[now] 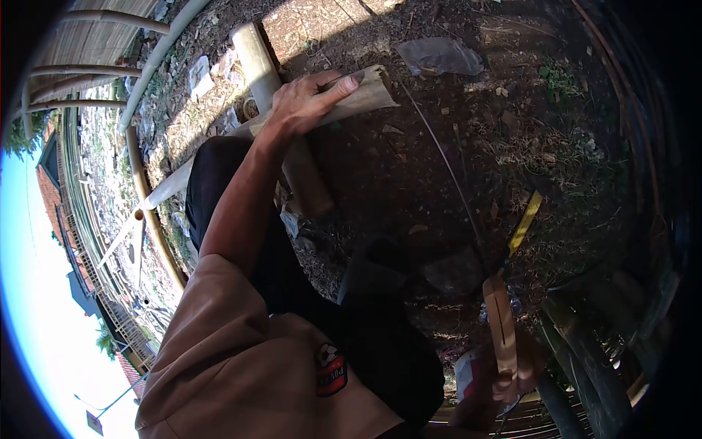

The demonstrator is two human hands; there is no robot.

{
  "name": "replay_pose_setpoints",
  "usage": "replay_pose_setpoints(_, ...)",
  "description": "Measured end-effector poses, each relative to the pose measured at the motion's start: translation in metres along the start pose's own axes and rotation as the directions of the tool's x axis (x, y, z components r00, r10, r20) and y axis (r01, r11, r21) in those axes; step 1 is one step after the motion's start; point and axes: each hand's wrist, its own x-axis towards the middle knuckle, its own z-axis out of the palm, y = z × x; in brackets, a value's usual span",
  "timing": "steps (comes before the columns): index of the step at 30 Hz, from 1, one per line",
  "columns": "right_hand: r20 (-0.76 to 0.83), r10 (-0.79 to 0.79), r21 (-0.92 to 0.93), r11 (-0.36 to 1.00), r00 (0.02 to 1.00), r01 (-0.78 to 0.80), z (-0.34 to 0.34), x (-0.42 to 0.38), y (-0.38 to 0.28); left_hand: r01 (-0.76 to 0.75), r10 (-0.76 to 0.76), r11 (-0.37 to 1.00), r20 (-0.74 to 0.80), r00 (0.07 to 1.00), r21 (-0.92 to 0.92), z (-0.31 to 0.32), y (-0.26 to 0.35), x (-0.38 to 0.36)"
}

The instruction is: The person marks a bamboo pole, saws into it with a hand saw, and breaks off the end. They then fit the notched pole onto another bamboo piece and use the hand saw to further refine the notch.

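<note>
My left hand (pixel 311 99) is closed over a bamboo pole (pixel 365 99), with the thumb lying along its top near a jagged, cut end. This pole lies across a second thick bamboo piece (pixel 256 62) on the ground. At the lower right, my right hand (pixel 515 384) sits in shadow, wrapped round the wooden handle (pixel 500 322) of what looks like a handsaw. Its thin blade (pixel 444 157) shows nearly edge-on and runs up toward the cut end of the pole, its tip close to that end.
A yellow strip (pixel 525 222) lies on the soil beside the blade. Clear plastic sheeting (pixel 440 56) rests beyond the pole's end. Dark poles (pixel 585 358) stand at the lower right. A bamboo frame (pixel 157 62) and a slatted fence (pixel 110 293) are on the left.
</note>
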Motion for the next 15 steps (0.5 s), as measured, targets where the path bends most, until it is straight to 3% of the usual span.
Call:
replay_pose_setpoints(5,-0.009,-0.074,-0.005,0.997,0.997,0.074,0.015,0.018,0.006,0.023,-0.025,0.975,0.007,1.000,0.222,-0.002,0.005,0.001)
replay_pose_setpoints(10,0.032,-0.115,-0.190,0.975,0.993,0.119,0.035,0.032,-0.011,0.015,0.002,0.965,-0.062,0.998,0.260,0.004,0.004,0.001)
replay_pose_setpoints(15,0.024,-0.070,-0.139,0.988,0.997,0.073,0.029,0.005,-0.001,0.043,-0.022,0.965,-0.082,0.996,0.258,0.004,0.011,-0.001)
